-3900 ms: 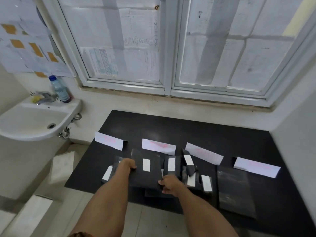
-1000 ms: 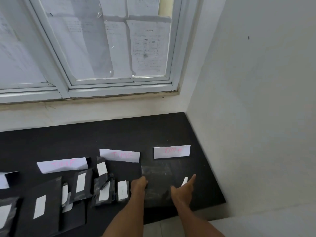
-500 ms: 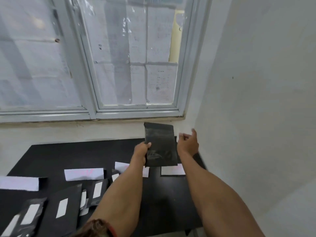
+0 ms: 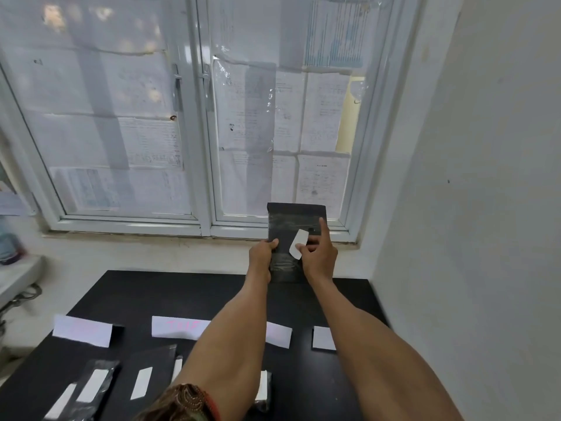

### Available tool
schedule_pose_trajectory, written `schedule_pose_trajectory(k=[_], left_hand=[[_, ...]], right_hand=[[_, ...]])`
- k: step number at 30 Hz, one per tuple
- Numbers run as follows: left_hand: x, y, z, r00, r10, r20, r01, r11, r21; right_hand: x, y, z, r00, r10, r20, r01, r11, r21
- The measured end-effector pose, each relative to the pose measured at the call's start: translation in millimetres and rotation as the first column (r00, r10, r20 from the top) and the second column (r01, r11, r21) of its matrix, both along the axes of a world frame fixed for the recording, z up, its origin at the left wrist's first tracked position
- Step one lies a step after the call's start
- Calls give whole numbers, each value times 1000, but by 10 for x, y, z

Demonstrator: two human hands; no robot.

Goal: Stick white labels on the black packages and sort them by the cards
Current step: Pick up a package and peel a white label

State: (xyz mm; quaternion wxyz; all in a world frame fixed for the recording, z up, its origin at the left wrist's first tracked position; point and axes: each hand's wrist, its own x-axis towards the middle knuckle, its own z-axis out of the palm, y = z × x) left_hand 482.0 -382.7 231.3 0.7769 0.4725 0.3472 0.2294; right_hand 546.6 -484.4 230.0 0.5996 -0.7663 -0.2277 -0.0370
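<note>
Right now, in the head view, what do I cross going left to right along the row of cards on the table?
Leftmost white card → card with pink writing → left forearm → third card, partly hidden → small rightmost card → right forearm.

Package [image 4: 296, 218] (label [image 4: 298, 244] seemingly on it) above table [image 4: 151, 293]; cards [image 4: 82, 331] row behind labelled packages [image 4: 142, 381].

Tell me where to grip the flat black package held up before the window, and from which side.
Pinch the flat black package by its left long edge, from the left, as the left hand does. It is thin and upright, and its face must stay free for the white label in the right hand.
</note>
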Motion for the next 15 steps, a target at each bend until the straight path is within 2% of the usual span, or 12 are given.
schedule_pose_trajectory(k=[3, 7, 9, 12, 13, 15], left_hand=[[-33, 59, -55, 1000, -15, 28, 14, 1000, 10], [-53, 103, -138, 999, -8, 41, 7, 1000, 15], [-71, 76, -169, 998, -4, 60, 4, 1000, 8], [-99, 57, -181, 997, 3, 83, -3, 1000, -7], [-104, 71, -175, 996, 9, 86, -8, 1000, -12], [-115, 85, -141, 996, 16, 90, -15, 1000, -20]], right_hand=[[23, 54, -2, 989, 27, 142, -21, 999, -43], [15, 79, 33, 982, 32, 187, -17, 997, -81], [-36, 85, 14, 965, -3, 264, 41, 989, -139], [-29, 69, -43, 884, -87, 459, 258, 910, -324], [-19, 43, -41, 850, -76, 521, 300, 883, -361], [-4, -24, -75, 730, 48, 682, 336, 844, -418]])
